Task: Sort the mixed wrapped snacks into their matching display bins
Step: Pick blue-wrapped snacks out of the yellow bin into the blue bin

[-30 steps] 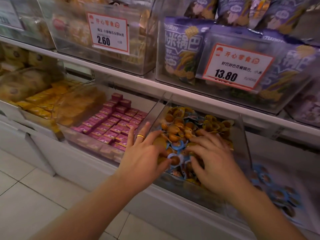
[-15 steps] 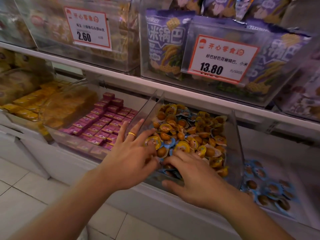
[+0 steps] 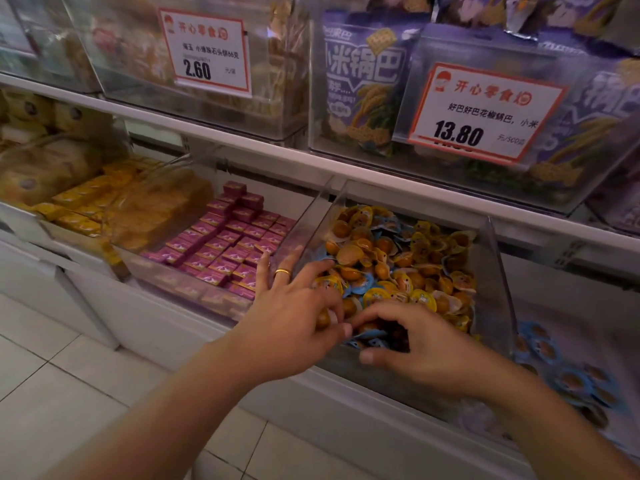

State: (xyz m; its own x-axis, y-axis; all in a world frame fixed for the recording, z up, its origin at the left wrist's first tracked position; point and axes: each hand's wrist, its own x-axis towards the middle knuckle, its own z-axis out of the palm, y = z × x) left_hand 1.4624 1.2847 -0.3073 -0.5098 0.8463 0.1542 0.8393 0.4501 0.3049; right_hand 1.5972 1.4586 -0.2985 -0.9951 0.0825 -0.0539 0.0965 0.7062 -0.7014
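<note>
1. clear bin (image 3: 498, 271) on the lower shelf, heaped with yellow and blue snack cups (image 3: 398, 265).
2. left hand (image 3: 291, 327) at its front corner, pinching one cup.
3. right hand (image 3: 426, 344) curls into the blue cups directly under it, nearer; grip unclear.

Clear glossy plastic bin (image 3: 491, 271), shiny snack wrappers (image 3: 398, 258)

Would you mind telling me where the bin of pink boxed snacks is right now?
In the head view the pink boxes fill the lower-shelf bin left of the mixed yellow and blue snack bin, just beyond the left hand.
</note>
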